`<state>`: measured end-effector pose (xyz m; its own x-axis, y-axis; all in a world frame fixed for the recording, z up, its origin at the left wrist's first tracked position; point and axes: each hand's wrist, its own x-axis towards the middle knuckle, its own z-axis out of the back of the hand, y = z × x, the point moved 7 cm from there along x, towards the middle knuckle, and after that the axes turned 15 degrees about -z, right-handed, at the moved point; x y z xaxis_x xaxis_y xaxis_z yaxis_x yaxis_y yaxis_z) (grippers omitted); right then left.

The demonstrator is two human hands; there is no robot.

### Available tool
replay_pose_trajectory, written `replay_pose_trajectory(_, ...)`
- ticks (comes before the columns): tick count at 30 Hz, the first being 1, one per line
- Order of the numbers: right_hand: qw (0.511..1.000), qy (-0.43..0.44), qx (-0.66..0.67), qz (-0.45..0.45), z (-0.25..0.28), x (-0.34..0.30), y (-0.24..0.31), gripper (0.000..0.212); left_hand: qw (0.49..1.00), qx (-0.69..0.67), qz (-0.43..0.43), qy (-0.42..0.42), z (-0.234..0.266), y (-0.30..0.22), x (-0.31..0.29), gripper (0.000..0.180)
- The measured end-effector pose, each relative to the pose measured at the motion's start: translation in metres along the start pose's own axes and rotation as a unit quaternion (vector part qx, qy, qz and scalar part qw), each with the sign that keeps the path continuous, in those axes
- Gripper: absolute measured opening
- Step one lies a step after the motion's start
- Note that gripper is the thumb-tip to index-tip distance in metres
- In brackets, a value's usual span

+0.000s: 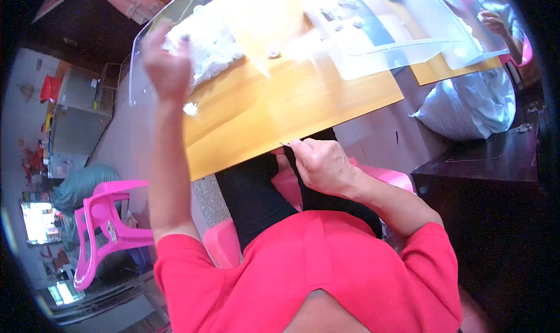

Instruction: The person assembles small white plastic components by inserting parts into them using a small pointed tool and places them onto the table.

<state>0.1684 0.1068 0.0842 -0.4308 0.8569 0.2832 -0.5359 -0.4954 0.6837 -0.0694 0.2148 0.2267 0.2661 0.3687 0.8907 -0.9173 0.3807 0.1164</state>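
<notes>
My right hand (324,162) is closed in a pinch at the near edge of the wooden table. From its fingertips pokes a thin, pale pointed tool (284,144); its exact kind is too small to make out. Motion smears my left hand (168,61), raised over the table's left side, so its fingers do not read clearly. Beside it lies a heap of small white pieces (213,47), overexposed by bright light. One loose white piece (191,108) rests near my left wrist, and another white piece (273,53) sits farther to the right.
A clear plastic bin (379,58) stands at the far right of the wooden table (280,105), with several white pieces around it. Another person's hand (494,22) shows beyond. A white sack (469,105) stands right; a pink plastic stool (105,216) is left.
</notes>
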Motion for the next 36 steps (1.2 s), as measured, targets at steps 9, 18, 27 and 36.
replay_pose_trajectory(9, 1.000, -0.020, 0.000, 0.018, 0.006, 0.006, 0.004, 0.010, 0.978, -0.119, 0.018, 0.173, -0.150, -0.067, -0.093, 0.038)
replay_pose_trajectory(18, 1.000, -0.022, -0.001, -0.004, 0.008, -0.002, -0.003, 0.013, 0.969, -0.194, 0.075, 0.135, -0.146, -0.072, -0.106, 0.015)
replay_pose_trajectory(27, 0.998, -0.041, 0.025, -0.029, 0.005, 0.002, -0.014, 0.016, 0.861, -0.359, 0.357, 0.059, -0.090, -0.075, -0.159, 0.009)
replay_pose_trajectory(36, 0.999, -0.018, 0.019, -0.019, -0.007, -0.013, -0.005, 0.021, 0.646, -0.557, 0.522, -0.014, 0.071, -0.123, -0.221, 0.013)
